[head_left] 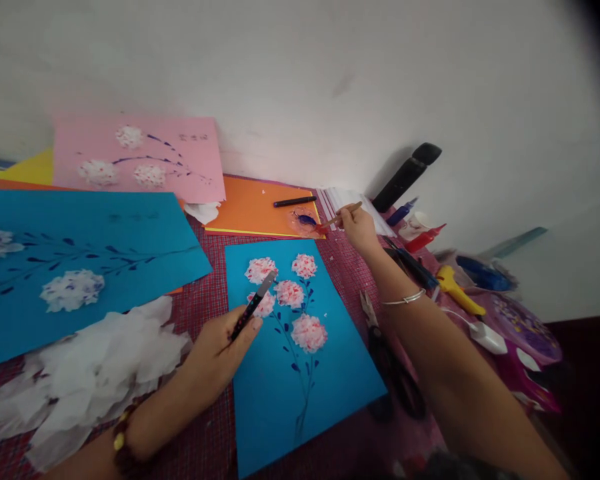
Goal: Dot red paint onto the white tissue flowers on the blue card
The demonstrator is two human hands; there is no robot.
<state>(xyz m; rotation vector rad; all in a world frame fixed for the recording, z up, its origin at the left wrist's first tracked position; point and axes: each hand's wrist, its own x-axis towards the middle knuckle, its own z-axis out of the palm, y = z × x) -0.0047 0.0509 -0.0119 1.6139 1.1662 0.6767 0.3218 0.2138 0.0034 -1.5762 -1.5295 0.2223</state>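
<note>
My left hand (225,343) is closed around a black dotted pen (253,307) with a grey upper end, held slanted over the left edge of a blue sheet (350,373). Several white paper flowers flecked with red, such as one low on the right (309,333), sit on that sheet above painted dark blue stems and leaves. Beyond the sheet, my right hand (359,230) pinches a thin wooden paintbrush (349,210). Its tip is at the red paint (321,229), beside a dark blue puddle (306,219) on a clear plastic piece lying on orange paper (245,210).
Crumpled white tissue (105,357) lies at left below another blue flower sheet (80,227). A pink flower sheet (190,157) leans on the wall. Scissors (390,360), a red paint bottle (425,238) and a yellow-handled tool (457,290) lie near my right arm. A black pen (294,201) rests on the orange paper.
</note>
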